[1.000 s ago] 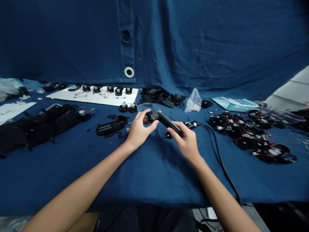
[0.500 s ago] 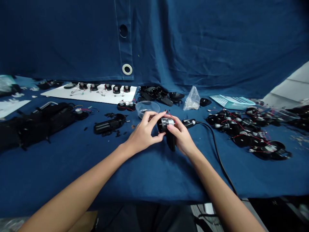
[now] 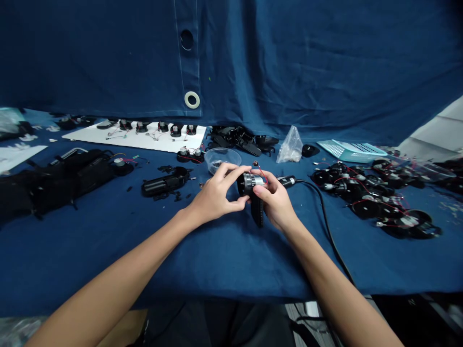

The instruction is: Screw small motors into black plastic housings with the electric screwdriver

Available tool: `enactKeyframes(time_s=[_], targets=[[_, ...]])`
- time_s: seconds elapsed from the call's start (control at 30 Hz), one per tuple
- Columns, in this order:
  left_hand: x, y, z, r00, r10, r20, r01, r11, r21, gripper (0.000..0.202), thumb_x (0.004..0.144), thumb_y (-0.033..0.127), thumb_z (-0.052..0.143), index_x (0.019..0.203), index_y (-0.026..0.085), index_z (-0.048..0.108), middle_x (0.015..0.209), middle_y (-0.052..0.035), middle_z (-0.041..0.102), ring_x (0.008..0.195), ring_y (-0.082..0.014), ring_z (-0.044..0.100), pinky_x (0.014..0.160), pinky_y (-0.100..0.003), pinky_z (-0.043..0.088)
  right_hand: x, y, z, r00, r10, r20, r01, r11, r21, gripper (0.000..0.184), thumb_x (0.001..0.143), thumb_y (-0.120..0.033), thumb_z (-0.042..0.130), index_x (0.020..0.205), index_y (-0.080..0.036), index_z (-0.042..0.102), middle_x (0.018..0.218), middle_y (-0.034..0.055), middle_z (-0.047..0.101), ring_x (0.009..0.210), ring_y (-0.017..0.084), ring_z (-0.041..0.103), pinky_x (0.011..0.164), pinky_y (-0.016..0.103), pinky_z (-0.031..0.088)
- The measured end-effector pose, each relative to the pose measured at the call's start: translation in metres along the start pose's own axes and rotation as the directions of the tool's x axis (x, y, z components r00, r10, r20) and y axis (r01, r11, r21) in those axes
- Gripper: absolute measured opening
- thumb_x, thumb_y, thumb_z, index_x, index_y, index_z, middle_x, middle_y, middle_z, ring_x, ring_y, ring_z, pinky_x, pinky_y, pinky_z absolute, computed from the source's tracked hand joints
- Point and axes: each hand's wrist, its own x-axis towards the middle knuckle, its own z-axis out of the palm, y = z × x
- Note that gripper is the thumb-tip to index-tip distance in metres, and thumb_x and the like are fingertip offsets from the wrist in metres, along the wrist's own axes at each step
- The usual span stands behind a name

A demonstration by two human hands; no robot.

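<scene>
Both hands share one motor assembly (image 3: 249, 183), a round black housing with a silver motor and a red wire at its right side. My left hand (image 3: 216, 193) grips the housing's left rim, its fingers over the top and its thumb underneath. Against the silver motor rests the thumb of my right hand (image 3: 277, 200), whose fingers wrap behind the part. From below the housing hangs a flat black piece (image 3: 257, 212), partly covered by the right hand. Just behind my left hand sits a clear round bowl (image 3: 223, 156).
A corded black tool (image 3: 287, 181) lies right of my hands. Wired black parts (image 3: 376, 193) are heaped at the right, near a light-blue basket (image 3: 352, 150). Leftward are a black shell (image 3: 166, 182), a black pouch (image 3: 72, 178) and a white board (image 3: 144, 139) with motors.
My hold on the motor assembly stays nearly the same, with the hands and part slightly further right in the picture. The whole view has shifted a little.
</scene>
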Motion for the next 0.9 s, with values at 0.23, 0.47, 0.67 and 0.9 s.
enactKeyframes(time_s=[0.23, 0.47, 0.67, 0.9], targets=[[-0.001, -0.001, -0.002, 0.998, -0.040, 0.041, 0.041, 0.999, -0.023, 0.060, 0.083, 0.029, 0.067, 0.139, 0.026, 0.046, 0.129, -0.0073, 0.050, 0.119, -0.0224, 0.055, 0.108, -0.039, 0.045, 0.000, 0.000, -0.001, 1.000, -0.005, -0.004, 0.005, 0.999, -0.053, 0.049, 0.076, -0.038, 0.076, 0.117, -0.025, 0.054, 0.092, -0.0008, 0.064, 0.066, 0.010, 0.059, 0.061, 0.025, 0.054], [0.010, -0.005, -0.025, 0.959, -0.186, 0.213, 0.249, 0.913, -0.322, 0.078, 0.076, 0.046, 0.077, 0.143, 0.025, 0.042, 0.140, -0.0105, 0.051, 0.131, -0.0267, 0.048, 0.110, -0.043, 0.041, -0.004, -0.020, -0.003, 0.989, -0.007, 0.146, 0.064, 0.921, -0.384, 0.069, 0.073, -0.036, 0.080, 0.130, -0.025, 0.042, 0.101, 0.0025, 0.064, 0.086, 0.015, 0.063, 0.079, 0.029, 0.052], [0.019, 0.011, -0.056, 0.880, -0.211, 0.426, 0.366, 0.872, -0.324, 0.065, 0.069, 0.042, 0.082, 0.128, 0.026, 0.059, 0.127, -0.0037, 0.063, 0.119, -0.0260, 0.058, 0.105, -0.041, 0.045, 0.011, -0.052, 0.005, 0.919, 0.110, 0.378, 0.120, 0.836, -0.536, 0.105, 0.067, -0.039, 0.085, 0.150, -0.025, 0.021, 0.106, 0.0058, 0.065, 0.099, 0.021, 0.065, 0.093, 0.039, 0.051], [0.013, 0.023, -0.076, 0.874, -0.271, 0.404, 0.334, 0.938, -0.096, 0.080, 0.066, 0.053, 0.081, 0.136, 0.026, 0.053, 0.139, -0.0051, 0.055, 0.127, -0.0284, 0.052, 0.108, -0.042, 0.042, 0.024, -0.095, 0.025, 0.864, 0.113, 0.491, 0.327, 0.617, -0.716, 0.114, 0.062, -0.051, 0.085, 0.152, -0.024, 0.022, 0.120, 0.0108, 0.064, 0.111, 0.026, 0.063, 0.099, 0.043, 0.048]])
